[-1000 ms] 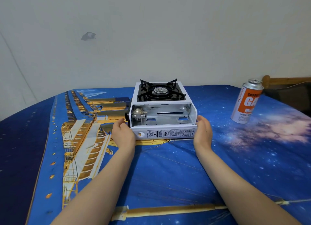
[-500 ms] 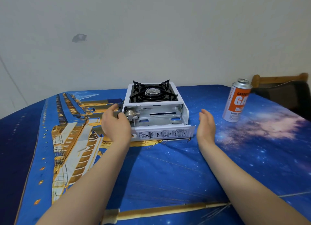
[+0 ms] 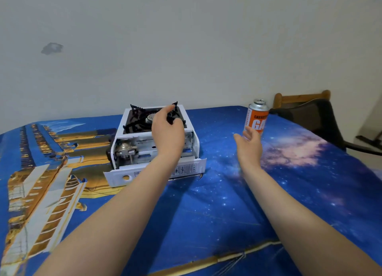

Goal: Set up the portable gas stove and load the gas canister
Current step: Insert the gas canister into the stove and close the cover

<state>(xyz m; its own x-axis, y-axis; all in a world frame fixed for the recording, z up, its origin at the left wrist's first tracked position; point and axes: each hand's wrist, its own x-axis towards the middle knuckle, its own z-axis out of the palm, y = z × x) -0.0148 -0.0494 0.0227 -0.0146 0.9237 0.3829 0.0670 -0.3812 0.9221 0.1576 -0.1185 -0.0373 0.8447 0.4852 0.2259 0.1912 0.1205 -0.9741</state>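
Note:
The white portable gas stove [image 3: 132,143] sits on the blue printed cloth [image 3: 206,203], its canister bay uncovered and the cover flap [image 3: 186,169] folded down toward me. My left hand [image 3: 167,131] reaches over the bay, its fingers closed on the black pan support [image 3: 136,118] at the burner's right side. The orange and silver gas canister [image 3: 257,117] stands upright to the right of the stove. My right hand [image 3: 249,143] is open, fingers spread, just in front of the canister's base; whether it touches is unclear.
A white wall rises right behind the stove. A dark chair with a wooden back [image 3: 310,112] stands at the right, beyond the cloth's edge. The cloth stretches bare toward me between my forearms.
My left hand left the stove's left side and moved up over the bay onto the pan support. My right hand moved right and away toward the canister. The camera tilted up.

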